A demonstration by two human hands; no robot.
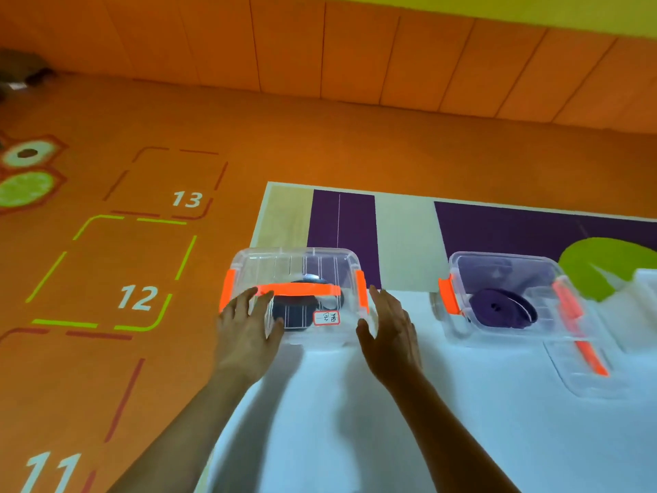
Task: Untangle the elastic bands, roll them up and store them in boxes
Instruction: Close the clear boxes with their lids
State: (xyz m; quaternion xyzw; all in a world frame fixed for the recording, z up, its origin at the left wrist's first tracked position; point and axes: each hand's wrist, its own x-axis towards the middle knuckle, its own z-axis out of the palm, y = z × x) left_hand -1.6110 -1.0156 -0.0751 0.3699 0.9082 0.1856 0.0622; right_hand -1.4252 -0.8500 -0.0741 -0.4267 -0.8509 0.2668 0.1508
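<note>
A clear plastic box (295,268) with orange latches and an orange handle stands closed at the table's left edge. A dark rolled band (295,311) shows through its wall, beside a white label. My left hand (245,332) lies flat against the box's near left corner, fingers spread. My right hand (391,332) is open by its right side, close to the right latch. A second clear box (505,268) to the right is open and holds a rolled purple band (501,309). Its lid (576,361) with an orange handle lies in front of it.
The table (355,421) is covered by a white cloth, with purple and green panels at the back. Another clear container (645,282) sits at the far right edge. The orange floor on the left has numbered squares 11, 12 and 13.
</note>
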